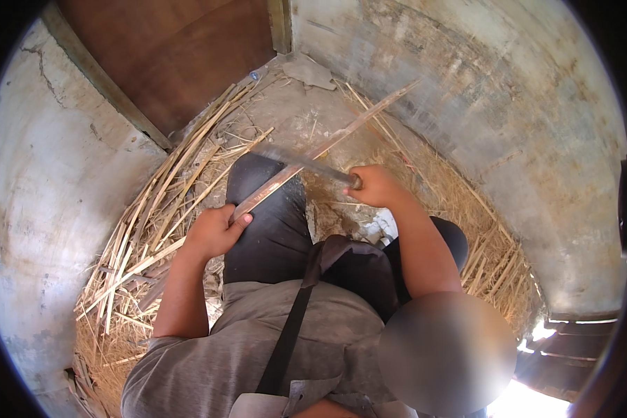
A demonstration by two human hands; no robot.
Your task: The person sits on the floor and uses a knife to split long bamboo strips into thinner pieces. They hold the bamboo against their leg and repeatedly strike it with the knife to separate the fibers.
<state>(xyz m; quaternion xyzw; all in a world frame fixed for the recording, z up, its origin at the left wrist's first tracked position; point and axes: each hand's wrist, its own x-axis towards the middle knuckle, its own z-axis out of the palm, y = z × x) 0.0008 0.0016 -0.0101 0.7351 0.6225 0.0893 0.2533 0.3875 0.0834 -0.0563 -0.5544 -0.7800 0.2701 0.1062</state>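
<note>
My left hand (pixel 214 231) is closed round the near end of a long, flat bamboo strip (pixel 343 132), thumb on top. From there the strip slants over my left thigh (pixel 258 240), up and to the right toward the far wall. In my right hand (pixel 375 187) is the handle of a long-bladed knife, fingers wrapped round it. Its blade (pixel 317 168) points left and crosses the strip beyond my left knee, smeared by motion toward the tip. Whether blade and strip touch, I cannot tell.
Split bamboo strips (pixel 136 240) lie piled along the left. Fine shavings (pixel 481 258) and more strips line the right wall (pixel 494 132). A brown door panel (pixel 171 56) stands at the far left. A white crumpled thing (pixel 381 226) lies between my legs.
</note>
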